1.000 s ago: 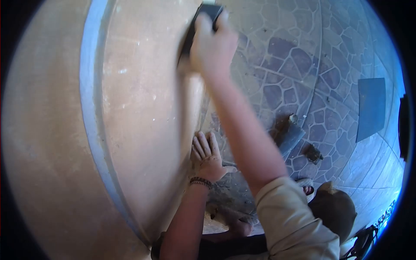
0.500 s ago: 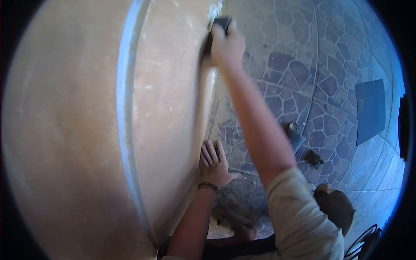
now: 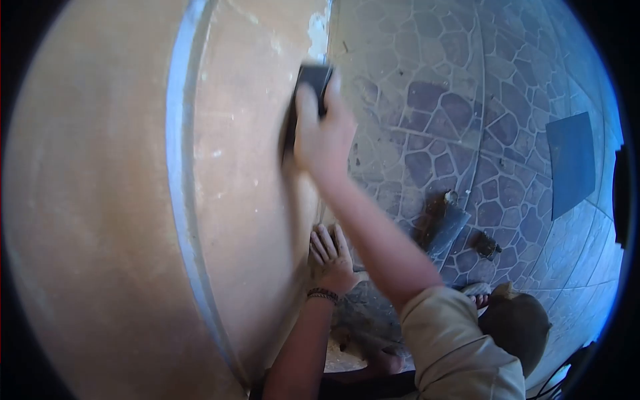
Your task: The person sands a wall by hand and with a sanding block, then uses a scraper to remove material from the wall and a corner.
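Note:
My right hand (image 3: 327, 137) grips a dark rectangular block (image 3: 308, 100) and holds it on the tan wall (image 3: 253, 153), near the wall's edge. A patch of flaked paint (image 3: 318, 33) shows just beyond the block. Lower down, my left hand (image 3: 332, 259) lies flat with its fingers stretched out at the foot of the wall. It holds nothing, and a dark bracelet (image 3: 323, 294) circles its wrist.
A floor with a stone pattern (image 3: 427, 100) spreads to the right. On it lie a grey-bladed tool (image 3: 448, 227), a small dark object (image 3: 486, 246) and a blue-grey sheet (image 3: 571, 165). A pale stripe (image 3: 177, 133) runs along the wall.
My right hand has moved down and left with the dark block, from the wall's edge onto its face. More of the grey-bladed tool shows beside my right arm. My left hand stays at the wall's foot.

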